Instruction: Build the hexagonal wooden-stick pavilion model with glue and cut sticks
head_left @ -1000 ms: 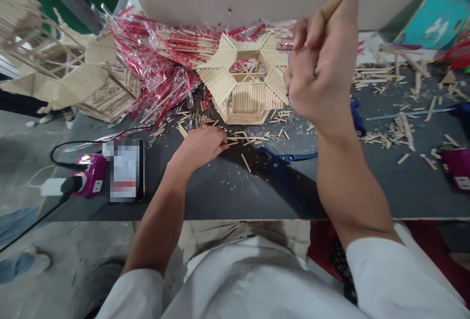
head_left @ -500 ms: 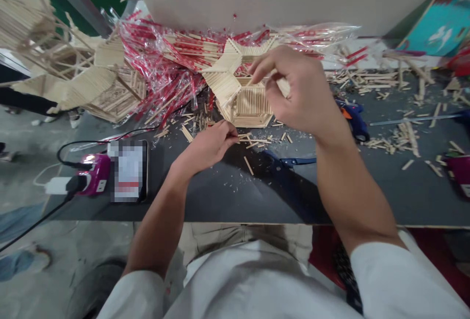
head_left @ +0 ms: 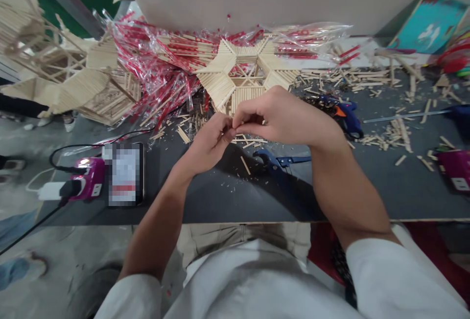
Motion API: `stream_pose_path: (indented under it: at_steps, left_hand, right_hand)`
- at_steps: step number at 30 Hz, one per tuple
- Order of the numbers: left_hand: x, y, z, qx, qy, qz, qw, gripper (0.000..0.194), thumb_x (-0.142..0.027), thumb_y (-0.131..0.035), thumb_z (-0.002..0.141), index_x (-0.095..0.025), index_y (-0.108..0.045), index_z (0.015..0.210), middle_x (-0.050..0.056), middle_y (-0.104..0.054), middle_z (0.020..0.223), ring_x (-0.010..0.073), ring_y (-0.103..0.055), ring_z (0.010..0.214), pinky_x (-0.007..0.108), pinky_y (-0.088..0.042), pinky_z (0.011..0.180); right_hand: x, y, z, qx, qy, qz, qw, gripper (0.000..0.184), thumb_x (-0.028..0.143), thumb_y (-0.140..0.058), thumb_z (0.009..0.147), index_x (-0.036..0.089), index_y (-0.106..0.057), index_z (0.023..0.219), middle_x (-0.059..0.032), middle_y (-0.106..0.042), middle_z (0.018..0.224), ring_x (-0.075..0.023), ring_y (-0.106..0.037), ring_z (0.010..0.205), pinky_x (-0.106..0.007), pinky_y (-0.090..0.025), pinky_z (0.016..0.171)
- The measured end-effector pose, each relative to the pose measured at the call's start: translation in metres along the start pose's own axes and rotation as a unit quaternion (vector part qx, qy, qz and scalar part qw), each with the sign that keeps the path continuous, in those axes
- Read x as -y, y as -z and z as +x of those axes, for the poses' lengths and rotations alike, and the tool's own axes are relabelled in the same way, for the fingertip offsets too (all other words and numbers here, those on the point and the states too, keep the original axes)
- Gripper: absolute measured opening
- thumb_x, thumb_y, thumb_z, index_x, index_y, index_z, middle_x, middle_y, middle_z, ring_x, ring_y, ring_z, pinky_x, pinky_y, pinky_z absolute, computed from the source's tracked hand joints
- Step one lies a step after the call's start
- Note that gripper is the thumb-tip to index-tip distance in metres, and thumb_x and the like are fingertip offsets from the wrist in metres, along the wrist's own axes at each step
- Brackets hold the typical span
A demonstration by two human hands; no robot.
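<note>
A star-shaped structure of thin wooden sticks with an open centre stands at the back of the table. Just in front of its near side, my left hand and my right hand meet fingertip to fingertip. Both are closed in a pinch; whatever lies between the fingers is too small or hidden to name. Short cut sticks lie on the table beneath them. Nearer to me is a blue-handled cutter, partly in the shadow of my right arm.
Plastic-wrapped sticks with red ends are heaped at the back left, beside another wooden stick structure. A phone and a purple power adapter lie left. Right are a blue glue gun and scattered offcuts.
My right hand has come down and left from above the star structure to meet my left hand. My left hand has turned slightly, its fingers still pinched. The view has shifted a little.
</note>
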State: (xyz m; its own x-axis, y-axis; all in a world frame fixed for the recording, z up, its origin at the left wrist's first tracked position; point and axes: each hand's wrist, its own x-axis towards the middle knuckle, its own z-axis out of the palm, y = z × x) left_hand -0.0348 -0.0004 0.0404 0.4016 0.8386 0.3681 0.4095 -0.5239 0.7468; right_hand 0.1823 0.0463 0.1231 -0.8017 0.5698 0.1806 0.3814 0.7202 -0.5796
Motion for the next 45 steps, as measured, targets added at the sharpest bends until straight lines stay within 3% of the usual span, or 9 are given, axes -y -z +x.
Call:
stream_pose_path:
  at_steps: [2,6,12,16,21,26,33,40,45]
  left_hand:
    - [0.0,-0.002,-0.001,0.012,-0.011,-0.016,1.0,0.025,-0.037,-0.047,0.111,-0.02,-0.059,0.097,0.005,-0.063,0.094,0.0167,-0.061,0.087,0.03,-0.049,0.08]
    - [-0.001,-0.007,-0.003,0.036,0.037,-0.102,0.993,0.032,-0.04,-0.042,0.113,-0.019,-0.061,0.098,0.001,-0.067,0.08,0.0114,-0.063,0.068,0.026,-0.05,0.07]
    - [-0.001,-0.01,-0.003,-0.04,0.083,-0.105,0.99,0.032,-0.045,-0.048,0.111,-0.02,-0.064,0.1,-0.002,-0.066,0.07,0.008,-0.06,0.055,0.023,-0.048,0.061]
    - [0.0,-0.011,-0.003,-0.094,0.112,-0.115,0.982,0.033,-0.048,-0.051,0.11,-0.02,-0.065,0.101,-0.004,-0.065,0.064,0.0071,-0.057,0.049,0.022,-0.047,0.056]
    - [0.0,-0.011,-0.002,-0.107,0.145,-0.114,0.977,0.036,-0.052,-0.053,0.108,-0.019,-0.066,0.099,-0.003,-0.065,0.062,0.0065,-0.057,0.045,0.02,-0.045,0.051]
    - [-0.002,-0.011,-0.002,-0.107,0.162,-0.129,0.973,0.038,-0.054,-0.055,0.107,-0.019,-0.067,0.1,-0.003,-0.067,0.062,0.0067,-0.058,0.044,0.02,-0.043,0.047]
    - [0.0,-0.012,-0.002,-0.104,0.174,-0.154,0.967,0.038,-0.055,-0.057,0.105,-0.019,-0.068,0.101,-0.002,-0.067,0.062,0.0071,-0.059,0.044,0.02,-0.044,0.046]
    - [-0.002,-0.012,-0.001,-0.108,0.177,-0.153,0.966,0.039,-0.057,-0.057,0.105,-0.02,-0.067,0.099,-0.002,-0.066,0.062,0.0074,-0.059,0.044,0.02,-0.046,0.046]
    - [0.001,-0.012,-0.002,-0.107,0.182,-0.156,0.965,0.038,-0.055,-0.056,0.106,-0.019,-0.068,0.101,-0.002,-0.067,0.062,0.0071,-0.059,0.044,0.019,-0.045,0.045]
  right_hand:
    - [-0.001,0.0,0.0,-0.004,0.004,0.014,1.0,0.009,0.02,-0.069,0.094,0.019,-0.078,0.093,-0.0016,-0.077,0.085,-0.0142,-0.065,0.074,-0.029,-0.043,0.073]
    - [-0.002,0.004,-0.002,-0.016,-0.012,0.02,1.0,0.009,0.021,-0.07,0.094,0.021,-0.079,0.093,-0.0006,-0.078,0.085,-0.0156,-0.068,0.076,-0.029,-0.046,0.073]
    - [-0.006,0.017,-0.009,-0.064,-0.08,-0.049,0.994,0.011,0.023,-0.07,0.094,0.026,-0.081,0.093,-0.001,-0.078,0.084,-0.0197,-0.069,0.078,-0.034,-0.047,0.075]
    - [-0.011,0.022,-0.011,-0.087,-0.085,-0.102,0.987,0.017,0.019,-0.066,0.095,0.025,-0.081,0.094,-0.002,-0.078,0.08,-0.0198,-0.069,0.073,-0.035,-0.048,0.075]
    - [-0.015,0.018,-0.009,-0.107,-0.101,-0.121,0.982,0.02,0.021,-0.062,0.098,0.026,-0.081,0.1,-0.0021,-0.08,0.089,-0.021,-0.072,0.079,-0.035,-0.051,0.08]
    - [-0.016,0.017,-0.007,-0.148,-0.106,-0.092,0.979,0.015,0.022,-0.068,0.094,0.027,-0.081,0.089,-0.0025,-0.081,0.085,-0.0229,-0.074,0.079,-0.037,-0.053,0.079]
    - [-0.017,0.022,-0.007,-0.144,-0.16,-0.062,0.975,0.01,0.035,-0.068,0.095,0.033,-0.078,0.095,-0.0064,-0.079,0.095,-0.0329,-0.07,0.093,-0.051,-0.055,0.086]
    - [-0.027,0.042,-0.024,-0.219,-0.149,-0.165,0.95,0.022,0.011,-0.058,0.087,0.025,-0.073,0.096,-0.0064,-0.074,0.095,-0.0219,-0.065,0.08,-0.038,-0.051,0.077]
    - [-0.035,0.066,-0.047,-0.305,-0.214,-0.155,0.915,0.013,0.017,-0.06,0.094,0.024,-0.071,0.093,-0.0082,-0.068,0.087,-0.0203,-0.055,0.069,-0.036,-0.038,0.061]
